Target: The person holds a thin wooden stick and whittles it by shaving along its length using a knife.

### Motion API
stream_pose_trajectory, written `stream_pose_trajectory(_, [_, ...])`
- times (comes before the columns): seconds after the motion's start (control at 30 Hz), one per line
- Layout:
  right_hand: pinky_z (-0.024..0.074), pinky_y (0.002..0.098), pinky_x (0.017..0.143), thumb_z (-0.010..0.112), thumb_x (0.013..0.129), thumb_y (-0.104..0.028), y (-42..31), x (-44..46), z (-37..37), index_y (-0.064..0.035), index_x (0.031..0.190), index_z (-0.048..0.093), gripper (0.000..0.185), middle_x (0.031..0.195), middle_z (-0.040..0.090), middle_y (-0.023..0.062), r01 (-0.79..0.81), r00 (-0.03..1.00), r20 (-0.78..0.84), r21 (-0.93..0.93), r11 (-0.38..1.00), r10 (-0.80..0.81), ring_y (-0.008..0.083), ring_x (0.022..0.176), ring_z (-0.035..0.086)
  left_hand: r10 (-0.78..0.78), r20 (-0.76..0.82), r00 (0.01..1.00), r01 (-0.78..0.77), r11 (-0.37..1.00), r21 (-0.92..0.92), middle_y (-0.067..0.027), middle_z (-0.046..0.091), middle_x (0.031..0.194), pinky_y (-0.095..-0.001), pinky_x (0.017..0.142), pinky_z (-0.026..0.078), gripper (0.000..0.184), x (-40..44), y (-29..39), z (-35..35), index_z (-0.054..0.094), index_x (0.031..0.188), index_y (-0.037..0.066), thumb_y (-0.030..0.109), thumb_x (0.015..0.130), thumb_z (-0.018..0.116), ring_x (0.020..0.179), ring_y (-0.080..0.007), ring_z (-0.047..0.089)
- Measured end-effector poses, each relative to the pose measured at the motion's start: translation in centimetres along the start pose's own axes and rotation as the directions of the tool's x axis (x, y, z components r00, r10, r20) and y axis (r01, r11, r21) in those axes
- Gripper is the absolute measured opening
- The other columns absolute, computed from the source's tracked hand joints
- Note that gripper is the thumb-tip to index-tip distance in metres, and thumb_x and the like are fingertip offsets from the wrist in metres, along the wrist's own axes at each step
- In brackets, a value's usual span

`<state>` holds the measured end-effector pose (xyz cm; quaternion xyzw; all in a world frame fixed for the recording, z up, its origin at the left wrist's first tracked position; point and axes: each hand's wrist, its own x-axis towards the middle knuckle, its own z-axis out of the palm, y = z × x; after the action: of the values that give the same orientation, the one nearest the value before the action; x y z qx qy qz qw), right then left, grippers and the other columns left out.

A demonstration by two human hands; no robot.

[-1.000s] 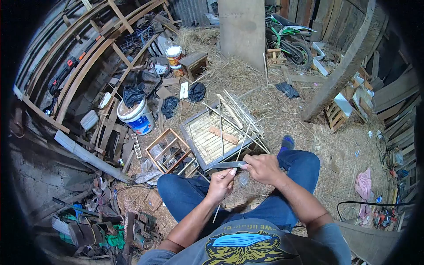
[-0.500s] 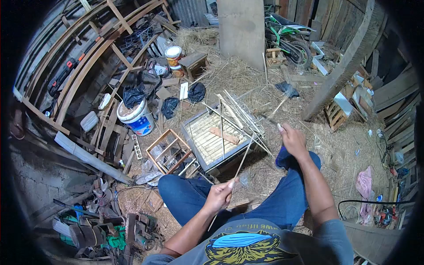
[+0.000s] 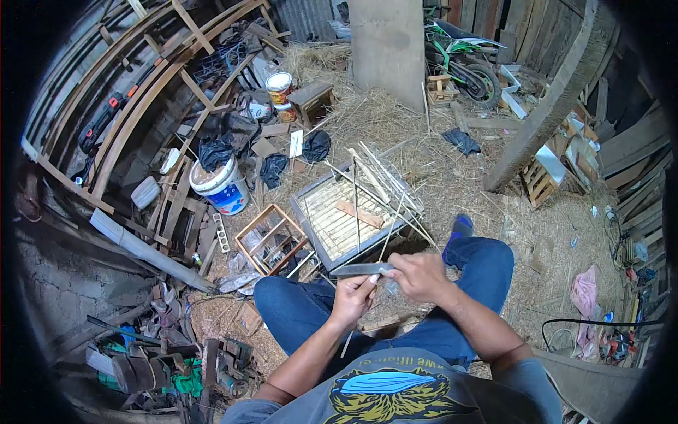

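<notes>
Between my knees, my left hand pinches a thin strip, whose lower end sticks out below the hand. Close on its right, my right hand is closed round the handle of a knife. The blade points left and lies just above my left fingers, across the strip. Whether the edge touches the strip cannot be made out. Just beyond the hands stands a slatted bamboo panel in a dark frame, with loose sticks and a short brown piece of wood on top.
A small wooden frame lies left of the panel. Behind it stand a white bucket and a stool. A slanted post rises at the right, near a motorbike. Straw and shavings cover the floor.
Half a second ago my right hand was out to the right with the knife, above my knee. Now it is back beside my left hand, blade over the strip.
</notes>
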<state>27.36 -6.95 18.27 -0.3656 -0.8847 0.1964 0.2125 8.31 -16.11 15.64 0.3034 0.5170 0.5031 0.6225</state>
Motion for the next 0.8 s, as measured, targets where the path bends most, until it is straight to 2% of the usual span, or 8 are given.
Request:
stream_pose_trajectory(0.13, [0.0477,0.0475,0.051,0.056,0.098,-0.042,1.0,0.2,-0.6,-0.0159,0.094,0.06,0.027,0.072,0.068,0.0081,0.046,0.999,-0.018,-0.008,0.999,-0.046,0.0325,0.063,0.068,-0.015,0.02,1.0,0.016,1.0,-0.016,0.006,0.052,0.061,-0.0213,0.043,0.029,0.022,-0.2,0.5,0.0,0.072,0.092,0.004,0.022,0.103,0.064,0.046,-0.0033,0.04])
stream_pose_trajectory(0.27, [0.0491,0.047,0.052,0.057,0.098,-0.041,1.5,0.6,-0.5,-0.0156,0.094,0.061,0.026,0.069,0.068,0.0096,0.045,0.999,0.015,-0.094,0.995,-0.043,0.0318,0.063,0.069,-0.017,-0.028,0.999,0.016,1.0,-0.025,0.0051,0.051,0.061,-0.0221,0.042,0.028,0.025,0.0,0.5,0.3,0.072,0.116,0.004,0.023,0.103,0.063,0.046,-0.0036,0.04])
stream_pose_trajectory(0.33, [0.0503,0.0491,0.054,0.053,0.1,-0.041,3.8,0.9,-0.2,-0.0165,0.096,0.062,0.026,0.068,0.068,0.0114,-0.099,0.994,-0.065,-0.193,0.976,0.088,0.0346,0.063,0.068,-0.036,-0.051,0.998,0.034,0.999,-0.036,0.0052,0.051,0.061,-0.0219,0.042,0.028,0.03,-0.5,0.8,0.0,0.07,0.126,0.004,0.022,0.103,0.063,0.046,-0.0036,0.04])
stream_pose_trajectory(0.4, [0.0509,0.0523,0.056,0.049,0.102,-0.041,9.4,1.4,-1.6,-0.0175,0.098,0.062,0.028,0.069,0.068,0.0127,-0.359,0.929,-0.183,-0.224,0.906,0.323,0.0372,0.064,0.068,-0.058,-0.02,0.998,0.06,0.99,0.126,0.0049,0.052,0.063,-0.0216,0.042,0.028,0.034,-2.0,0.4,-1.0,0.067,0.133,0.005,0.021,0.103,0.063,0.046,-0.0038,0.04])
stream_pose_trajectory(0.5, [0.0486,0.0541,0.056,0.047,0.103,-0.043,11.5,1.3,-4.0,-0.0182,0.101,0.062,0.029,0.068,0.066,0.0128,-0.432,0.897,-0.203,-0.211,0.877,0.393,0.0376,0.064,0.068,-0.077,-0.026,0.997,0.079,0.993,0.085,0.004,0.055,0.067,-0.0213,0.042,0.028,0.035,-2.7,-1.3,-1.8,0.066,0.134,0.005,0.023,0.105,0.061,0.047,-0.0036,0.041])
stream_pose_trajectory(0.6, [0.0435,0.0512,0.052,0.047,0.104,-0.045,6.3,0.9,-2.5,-0.0174,0.1,0.062,0.031,0.064,0.063,0.0109,-0.327,0.929,-0.164,0.056,0.943,0.332,0.0348,0.059,0.064,-0.058,-0.063,0.996,0.057,0.998,-0.006,0.0028,0.062,0.075,-0.0214,0.041,0.028,0.041,-1.5,-1.7,-2.0,0.059,0.143,0.006,0.024,0.105,0.06,0.045,-0.002,0.04])
stream_pose_trajectory(0.67, [0.0444,0.0506,0.052,0.049,0.104,-0.046,1.7,0.3,-1.4,-0.0165,0.096,0.06,0.033,0.066,0.063,0.0109,-0.201,0.979,-0.009,0.089,0.975,0.203,0.0357,0.06,0.064,-0.034,-0.132,0.991,0.034,0.999,-0.005,0.0043,0.06,0.068,-0.0211,0.043,0.027,0.029,-1.3,-0.1,-0.3,0.07,0.127,0.006,0.021,0.104,0.063,0.046,-0.0016,0.04])
stream_pose_trajectory(0.8, [0.0474,0.0468,0.051,0.057,0.099,-0.043,-1.5,-0.6,0.9,-0.016,0.094,0.062,0.028,0.069,0.066,0.0094,0.012,1.0,0.013,0.079,0.997,-0.013,0.0337,0.062,0.067,-0.036,-0.021,0.999,0.037,0.997,0.069,0.004,0.061,0.069,-0.0211,0.043,0.027,0.021,-0.3,-1.7,-1.4,0.074,0.114,0.003,0.019,0.103,0.065,0.046,-0.0021,0.041])
